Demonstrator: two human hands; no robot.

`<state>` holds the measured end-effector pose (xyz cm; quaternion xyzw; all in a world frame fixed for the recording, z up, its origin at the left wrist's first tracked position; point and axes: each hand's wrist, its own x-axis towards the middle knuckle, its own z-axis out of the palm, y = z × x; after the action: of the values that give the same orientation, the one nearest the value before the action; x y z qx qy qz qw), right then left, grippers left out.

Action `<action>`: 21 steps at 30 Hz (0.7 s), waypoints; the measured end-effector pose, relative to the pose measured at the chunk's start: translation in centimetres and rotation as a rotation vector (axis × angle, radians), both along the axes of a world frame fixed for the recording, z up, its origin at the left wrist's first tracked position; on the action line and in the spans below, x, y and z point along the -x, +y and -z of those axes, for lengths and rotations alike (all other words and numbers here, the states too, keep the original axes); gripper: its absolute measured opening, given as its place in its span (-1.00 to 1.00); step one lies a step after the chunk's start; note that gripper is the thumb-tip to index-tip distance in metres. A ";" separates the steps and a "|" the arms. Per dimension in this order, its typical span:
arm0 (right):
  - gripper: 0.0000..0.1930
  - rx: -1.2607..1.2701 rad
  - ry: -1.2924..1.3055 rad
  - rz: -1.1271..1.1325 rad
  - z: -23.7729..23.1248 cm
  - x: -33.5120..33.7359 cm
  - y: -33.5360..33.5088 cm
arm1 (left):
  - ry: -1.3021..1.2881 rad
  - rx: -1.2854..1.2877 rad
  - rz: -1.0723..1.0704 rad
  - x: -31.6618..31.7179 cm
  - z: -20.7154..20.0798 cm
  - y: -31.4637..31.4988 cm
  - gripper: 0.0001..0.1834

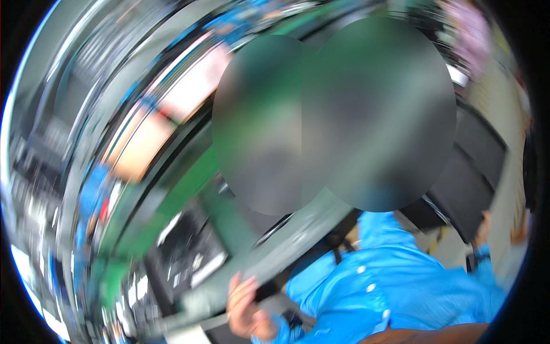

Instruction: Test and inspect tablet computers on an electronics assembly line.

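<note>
"Where are the hands from where you stand?"

"The bare left hand (246,307) is low in the frame, just left of centre, fingers loosely spread and nothing visible in them. It's near the pale grey-green, long flat bench edge (301,236)."

"And the right hand (484,227)?"

"Far right, beside the black, flat-panelled, seat-like thing (467,178). It's too blurred to tell whether it's gripping or merely close by."

"What lies nearest the left one?"

"A black, shallow, box-shaped thing with a pale edge (192,243), lower left of the frame, on the bench. It's apart from the fingers."

"How would you handle this bit well?"

"I'd keep the left fingers relaxed and clear of that bench edge, and steady the gaze before touching anything. On the right, I'd mind the bright blue, long cloth sleeve (486,265) against the black panels."
</note>
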<state>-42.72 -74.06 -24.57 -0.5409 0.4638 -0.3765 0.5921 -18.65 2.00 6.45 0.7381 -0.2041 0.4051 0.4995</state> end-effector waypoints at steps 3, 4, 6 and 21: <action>-0.39 -0.315 -0.339 -0.178 -4.9 -6.6 -2.2 | 0.170 -0.152 0.255 -0.9 -0.3 1.4 -0.38; -0.38 -0.349 -0.384 -0.253 -7.1 -10.0 -1.9 | 0.167 -0.222 0.266 -1.7 -0.1 1.6 -0.22; -0.35 -0.220 -0.429 -0.471 -10.6 -16.1 1.9 | 0.245 -0.194 0.321 -2.4 0.5 1.0 0.11; -0.48 0.760 -0.572 -2.069 -29.9 -37.3 58.7 | 0.076 0.734 -0.888 13.2 1.6 17.7 -0.25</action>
<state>-5.45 -15.34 5.37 -0.7026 -0.5014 0.0669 0.5005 -31.83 19.68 4.88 0.5454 0.2970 0.5935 0.5119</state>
